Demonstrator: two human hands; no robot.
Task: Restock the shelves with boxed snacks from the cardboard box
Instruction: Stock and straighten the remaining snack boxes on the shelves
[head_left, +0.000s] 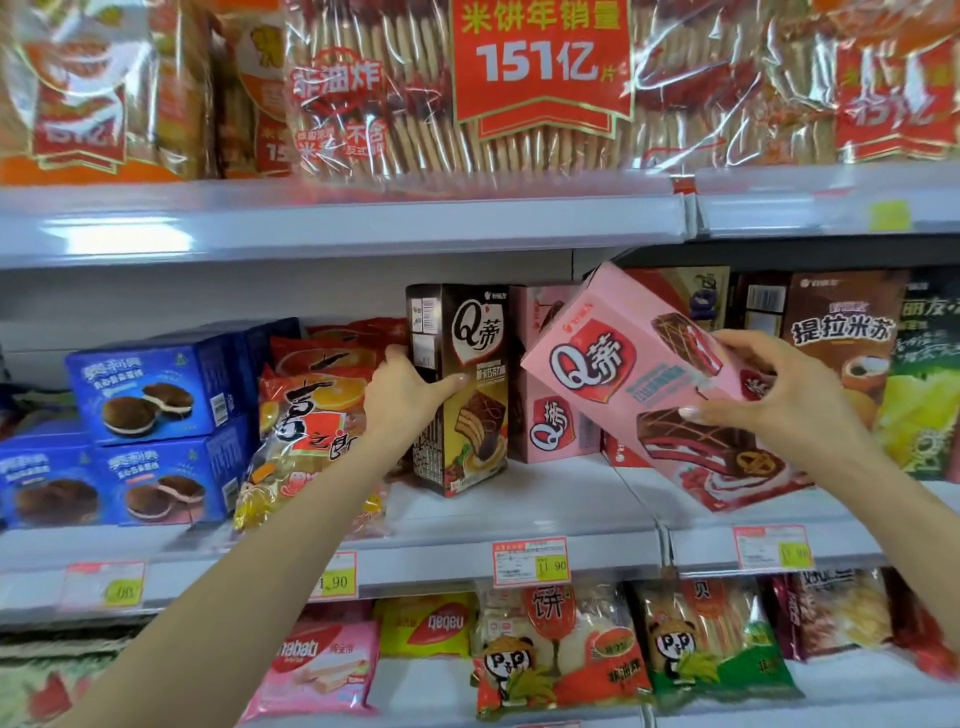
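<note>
Our left grip (402, 397) clamps one tall brown cardboard snack box (480, 441), upright on the white shelf (545, 501). Our right grip (779, 395) clutches one pink cardboard snack box (623, 374), tilted above it. Two more pink boxes (550, 431) sit stacked behind.

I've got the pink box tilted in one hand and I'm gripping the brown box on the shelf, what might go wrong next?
1. The right hand holds the pink box tilted, by one edge only; it may slip.
2. The brown box, gripped by the left hand, stands tall and narrow near the front of the shelf; a bump could topple it.
3. The orange bags lean beside that hand and might slump forward.
</note>
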